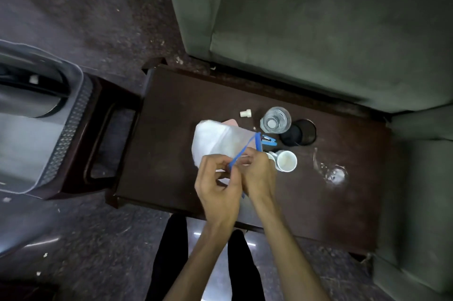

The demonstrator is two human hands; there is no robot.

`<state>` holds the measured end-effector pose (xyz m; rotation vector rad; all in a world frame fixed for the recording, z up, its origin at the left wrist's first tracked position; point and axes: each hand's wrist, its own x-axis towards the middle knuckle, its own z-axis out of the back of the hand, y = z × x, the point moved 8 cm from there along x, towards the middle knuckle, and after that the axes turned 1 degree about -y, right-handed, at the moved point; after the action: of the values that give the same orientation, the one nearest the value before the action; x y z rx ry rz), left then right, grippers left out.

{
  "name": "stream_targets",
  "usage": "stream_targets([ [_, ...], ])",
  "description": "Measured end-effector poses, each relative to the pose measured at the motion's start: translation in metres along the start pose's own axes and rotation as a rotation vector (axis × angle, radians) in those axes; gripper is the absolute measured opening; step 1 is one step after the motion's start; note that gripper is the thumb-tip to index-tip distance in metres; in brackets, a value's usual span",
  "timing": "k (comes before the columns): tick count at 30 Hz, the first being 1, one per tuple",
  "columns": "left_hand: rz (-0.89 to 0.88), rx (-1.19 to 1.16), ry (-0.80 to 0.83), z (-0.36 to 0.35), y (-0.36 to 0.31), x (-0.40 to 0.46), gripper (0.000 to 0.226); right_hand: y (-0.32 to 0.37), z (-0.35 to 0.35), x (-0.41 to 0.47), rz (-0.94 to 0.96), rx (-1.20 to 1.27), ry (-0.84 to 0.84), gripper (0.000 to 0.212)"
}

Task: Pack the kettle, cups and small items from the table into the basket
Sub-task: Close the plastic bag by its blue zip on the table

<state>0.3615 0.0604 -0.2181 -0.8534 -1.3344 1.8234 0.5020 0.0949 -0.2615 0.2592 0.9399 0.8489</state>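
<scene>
On a dark brown wooden table [171, 153] set against a grey-green upholstered sofa [318, 31], over a speckled dark floor, lie the small items: a clear drinking glass [275, 120], a black round cup [297, 132] just beside it, a white ceramic mug [284, 160], a small white plastic cap [245, 113], a blue stapler [268, 141] and a clear glass piece [333, 173] well apart to the right. A grey plastic basket [36, 129] with a patterned wall stands on a dark stool left of the table, something metallic inside, possibly the kettle. Both bare forearms reach forward over the table's near edge. The left hand [218, 188] and right hand [257, 173] meet, fingers curled, pinching a blue cord [245, 151] attached to a translucent white pouch-like item [218, 141] lying on the table.
</scene>
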Motion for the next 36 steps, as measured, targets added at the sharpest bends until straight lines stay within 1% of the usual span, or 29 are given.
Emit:
stream_targets([
  [1, -0.01, 0.014, 0.02, -0.006, 0.001, -0.003, 0.013, -0.006, 0.004, 0.003, -0.016, -0.012, -0.029, 0.008],
  [3, -0.005, 0.035, 0.055, -0.015, 0.006, -0.008, 0.015, -0.014, 0.011, 0.01, -0.027, -0.056, -0.065, 0.008],
  [6, 0.028, 0.058, 0.128, -0.029, 0.018, -0.013, 0.017, -0.035, 0.011, 0.022, -0.105, -0.097, -0.027, 0.007],
  [10, 0.045, 0.095, 0.244, -0.048, 0.034, -0.02, 0.013, -0.059, 0.011, 0.033, -0.197, -0.074, -0.04, 0.03],
  [12, 0.04, 0.113, 0.283, -0.056, 0.039, -0.024, 0.011, -0.065, 0.012, 0.035, -0.216, -0.072, -0.041, 0.034],
  [14, 0.058, 0.127, 0.272, -0.059, 0.042, -0.025, 0.007, -0.071, 0.015, 0.036, -0.221, -0.044, -0.038, 0.03],
  [17, 0.104, 0.122, 0.228, -0.063, 0.047, -0.022, 0.003, -0.077, 0.024, 0.028, -0.168, 0.078, -0.042, 0.009],
  [18, 0.113, 0.116, 0.221, -0.065, 0.047, -0.02, 0.004, -0.08, 0.028, 0.025, -0.16, 0.107, -0.05, 0.008],
  [21, 0.109, 0.105, 0.223, -0.073, 0.042, -0.016, 0.007, -0.091, 0.034, 0.019, -0.187, 0.136, -0.059, 0.028],
  [22, 0.103, 0.1, 0.236, -0.076, 0.04, -0.017, 0.007, -0.094, 0.033, 0.02, -0.205, 0.139, -0.048, 0.029],
  [25, 0.09, 0.102, 0.291, -0.083, 0.038, -0.021, 0.008, -0.098, 0.029, 0.03, -0.26, 0.139, -0.018, 0.022],
  [28, 0.094, 0.109, 0.321, -0.084, 0.045, -0.024, 0.013, -0.095, 0.036, 0.039, -0.282, 0.042, -0.1, 0.035],
  [29, 0.088, 0.117, 0.324, -0.083, 0.047, -0.026, 0.013, -0.094, 0.04, 0.04, -0.284, -0.018, -0.154, 0.037],
  [31, 0.105, 0.128, 0.325, -0.084, 0.052, -0.029, 0.009, -0.092, 0.043, 0.042, -0.265, -0.09, -0.247, 0.032],
  [33, 0.152, 0.128, 0.316, -0.085, 0.058, -0.032, 0.006, -0.092, 0.04, 0.043, -0.246, -0.039, -0.289, 0.031],
  [36, 0.198, 0.117, 0.314, -0.089, 0.062, -0.034, 0.006, -0.101, 0.035, 0.042, -0.302, 0.159, -0.334, 0.036],
])
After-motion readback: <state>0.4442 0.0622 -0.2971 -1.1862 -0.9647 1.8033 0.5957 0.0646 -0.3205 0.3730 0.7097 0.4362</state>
